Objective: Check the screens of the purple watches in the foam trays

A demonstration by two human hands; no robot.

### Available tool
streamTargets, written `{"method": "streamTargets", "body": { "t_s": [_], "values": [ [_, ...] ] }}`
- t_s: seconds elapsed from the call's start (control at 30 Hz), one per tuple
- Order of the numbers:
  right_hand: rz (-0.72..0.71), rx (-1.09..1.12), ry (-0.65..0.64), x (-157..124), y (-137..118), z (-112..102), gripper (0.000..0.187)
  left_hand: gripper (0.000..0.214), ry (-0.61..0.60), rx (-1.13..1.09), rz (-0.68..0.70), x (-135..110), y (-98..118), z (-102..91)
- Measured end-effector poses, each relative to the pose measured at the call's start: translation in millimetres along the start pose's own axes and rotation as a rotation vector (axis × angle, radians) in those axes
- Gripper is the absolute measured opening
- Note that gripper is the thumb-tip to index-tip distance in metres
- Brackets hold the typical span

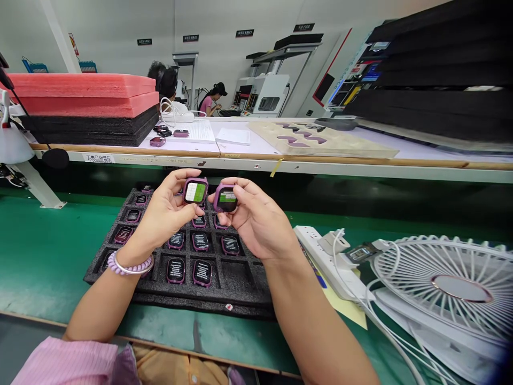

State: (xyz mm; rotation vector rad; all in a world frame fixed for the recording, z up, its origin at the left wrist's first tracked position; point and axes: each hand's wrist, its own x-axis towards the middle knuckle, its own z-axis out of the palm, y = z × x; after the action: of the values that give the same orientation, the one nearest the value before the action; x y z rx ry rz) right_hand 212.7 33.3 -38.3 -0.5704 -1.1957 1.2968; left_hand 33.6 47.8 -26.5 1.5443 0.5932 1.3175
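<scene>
My left hand (172, 203) grips a purple smartwatch body (195, 191) by its edges, its lit screen showing white and green blocks. In my right hand (256, 219) is a second purple smartwatch (226, 198), pinched between thumb and fingers; its screen is partly green and white, partly dark. Both are held up side by side, a small gap apart, over a black foam tray (236, 275). Several more strapless watches, such as this one (176, 270), lie screen up in the tray's compartments with white text lit. My forearms and hands hide part of the tray.
A white power strip (320, 256) with plugs and cables lies right of the tray, beside a white fan (452, 289). Above runs a shelf (236, 152) with red foam sheets (84, 93), papers, watches and black foam stacks (436, 80). Two people sit in the background.
</scene>
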Motion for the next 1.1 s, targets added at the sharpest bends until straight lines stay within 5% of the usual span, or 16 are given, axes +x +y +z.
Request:
{"method": "streamTargets", "body": {
  "t_s": [0.33, 0.6, 1.1],
  "values": [
    [0.022, -0.067, 0.002, -2.4, -3.2, 1.5, 0.047, 0.051, 0.002, 0.022, -0.005, -1.2, 0.9, 0.6],
    [0.027, 0.022, -0.015, -0.9, -3.7, -1.1, 0.044, 0.029, 0.045, 0.076, -0.053, -3.5, 8.1, 0.2],
    [0.025, -0.05, -0.035, -3.5, -3.2, -1.2, 0.053, 0.049, 0.043, 0.049, -0.007, -1.2, 2.8, -1.5]
  ]
}}
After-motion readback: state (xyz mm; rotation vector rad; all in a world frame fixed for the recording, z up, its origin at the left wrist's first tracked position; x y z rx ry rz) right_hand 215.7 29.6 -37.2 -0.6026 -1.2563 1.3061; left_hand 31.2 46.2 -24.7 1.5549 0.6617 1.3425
